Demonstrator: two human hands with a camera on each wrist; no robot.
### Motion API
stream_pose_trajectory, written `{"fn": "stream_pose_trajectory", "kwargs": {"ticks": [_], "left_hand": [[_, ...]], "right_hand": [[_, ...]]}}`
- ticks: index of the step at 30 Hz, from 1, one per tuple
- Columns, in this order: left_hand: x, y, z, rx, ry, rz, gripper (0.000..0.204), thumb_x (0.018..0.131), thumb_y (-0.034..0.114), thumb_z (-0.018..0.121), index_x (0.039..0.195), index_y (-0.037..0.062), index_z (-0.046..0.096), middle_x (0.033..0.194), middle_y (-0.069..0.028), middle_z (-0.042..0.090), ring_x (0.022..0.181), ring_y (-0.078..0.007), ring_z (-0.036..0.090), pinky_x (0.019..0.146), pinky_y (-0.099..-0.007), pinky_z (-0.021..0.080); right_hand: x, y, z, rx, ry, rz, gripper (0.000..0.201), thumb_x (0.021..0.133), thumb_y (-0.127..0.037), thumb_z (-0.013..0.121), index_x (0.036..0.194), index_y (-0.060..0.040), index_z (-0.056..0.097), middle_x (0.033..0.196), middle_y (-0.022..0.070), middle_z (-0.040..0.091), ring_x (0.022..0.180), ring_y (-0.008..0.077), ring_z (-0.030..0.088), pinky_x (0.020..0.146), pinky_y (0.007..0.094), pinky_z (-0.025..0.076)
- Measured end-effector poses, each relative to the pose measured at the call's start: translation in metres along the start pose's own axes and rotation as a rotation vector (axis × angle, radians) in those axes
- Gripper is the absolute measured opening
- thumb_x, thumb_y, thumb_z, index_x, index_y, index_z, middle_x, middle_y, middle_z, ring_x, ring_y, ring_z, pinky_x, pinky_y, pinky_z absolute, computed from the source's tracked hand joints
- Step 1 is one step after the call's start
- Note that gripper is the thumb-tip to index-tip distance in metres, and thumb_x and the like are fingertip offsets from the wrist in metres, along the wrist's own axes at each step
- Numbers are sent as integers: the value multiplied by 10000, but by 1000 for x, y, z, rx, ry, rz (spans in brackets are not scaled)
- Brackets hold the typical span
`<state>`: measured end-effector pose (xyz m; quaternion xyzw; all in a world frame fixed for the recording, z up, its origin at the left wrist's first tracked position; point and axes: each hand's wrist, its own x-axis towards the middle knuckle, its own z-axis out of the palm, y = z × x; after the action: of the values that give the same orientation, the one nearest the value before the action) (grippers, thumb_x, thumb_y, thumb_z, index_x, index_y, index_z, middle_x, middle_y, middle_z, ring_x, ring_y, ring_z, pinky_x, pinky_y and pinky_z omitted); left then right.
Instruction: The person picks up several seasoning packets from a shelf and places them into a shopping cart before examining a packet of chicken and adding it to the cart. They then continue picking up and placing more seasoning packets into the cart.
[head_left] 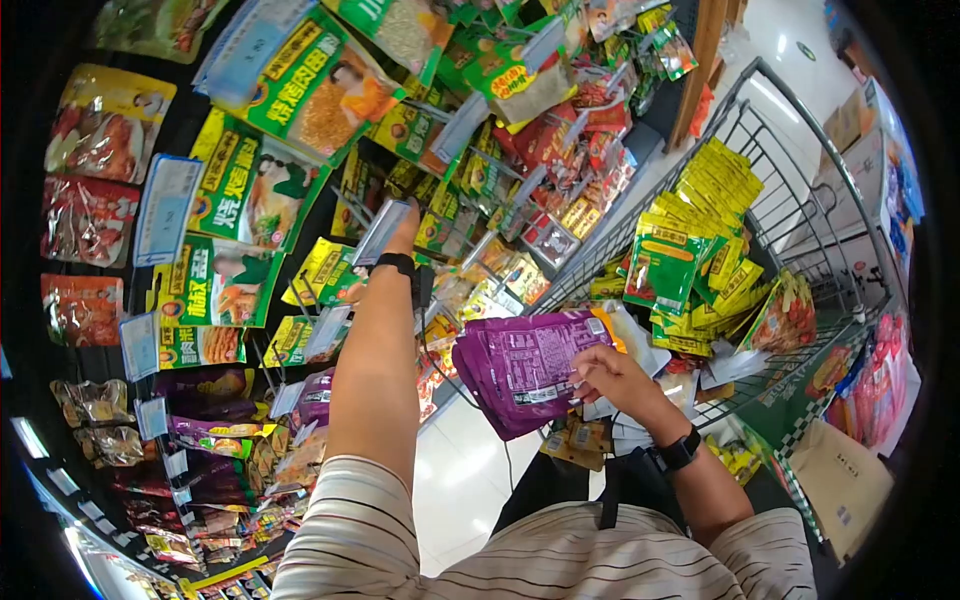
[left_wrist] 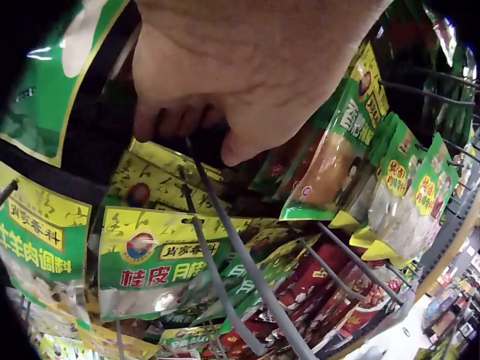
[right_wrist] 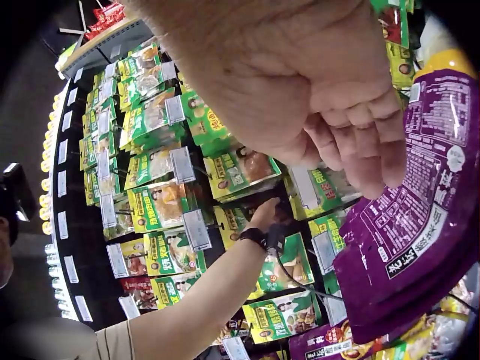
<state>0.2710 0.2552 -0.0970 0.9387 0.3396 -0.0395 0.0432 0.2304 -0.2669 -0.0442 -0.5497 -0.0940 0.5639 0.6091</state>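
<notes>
My left hand (left_wrist: 240,82) reaches in among the hanging spice packets of the rack. Its fingers curl down over the back of a metal hook (left_wrist: 240,262); what lies between thumb and fingers is hidden. Below it hangs a green and yellow spice packet (left_wrist: 154,259), and a brown-filled packet (left_wrist: 330,161) hangs to its right. In the head view a price tag (head_left: 383,232) overlaps the left hand. My right hand (head_left: 620,385) is at the edge of a stack of purple packets (head_left: 520,370), fingers loosely bent. In the right wrist view its fingers (right_wrist: 367,154) overlap the purple packet.
A wire shopping cart (head_left: 850,190) stands to the right, with many yellow packets (head_left: 715,190) and a green packet (head_left: 665,265) inside. Hooks and price tags stick out from the shelf rack on the left. A cardboard box (head_left: 840,485) stands by the cart.
</notes>
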Motion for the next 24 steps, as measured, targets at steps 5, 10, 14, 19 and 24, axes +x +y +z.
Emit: {"fn": "stream_pose_trajectory", "kwargs": {"ticks": [5,10,14,19,24], "left_hand": [[11,25,-16,-21,-3,-204,598,908,441,551,1272,-34,540,1305,-284,544,1125,-425,587,960,-511,454],[34,-1,-2,111,-68,-263,543,888,433,570,1196,-12,619,1229,-249,619,1114,-392,615,930,-482,494],[45,-37,10,125,-81,-186,477,902,380,539,1169,-3,635,1214,-252,622,1110,-394,614,920,-481,496],[68,-77,41,75,-89,-61,406,920,313,499,1136,7,655,1195,-256,626,1104,-396,612,907,-479,498],[103,-118,80,-126,-37,77,355,938,247,460,1102,17,675,1176,-259,630,1099,-398,611,895,-477,501]], "right_hand": [[10,-1,0,37,18,38,236,1005,-199,509,1172,-37,550,1039,95,655,868,158,655,749,294,547],[11,3,-5,45,18,34,225,1003,-187,510,1175,-46,550,1032,80,651,862,152,651,752,300,547],[16,10,-10,75,28,49,216,1003,-180,506,1168,-47,550,1020,75,649,854,150,649,750,297,546],[18,14,-13,80,26,50,217,992,-166,500,1166,-46,549,1027,71,646,854,147,651,742,296,544],[19,16,-12,93,30,70,223,1003,-191,507,1159,-38,554,1005,68,647,846,143,650,744,290,545]]}}
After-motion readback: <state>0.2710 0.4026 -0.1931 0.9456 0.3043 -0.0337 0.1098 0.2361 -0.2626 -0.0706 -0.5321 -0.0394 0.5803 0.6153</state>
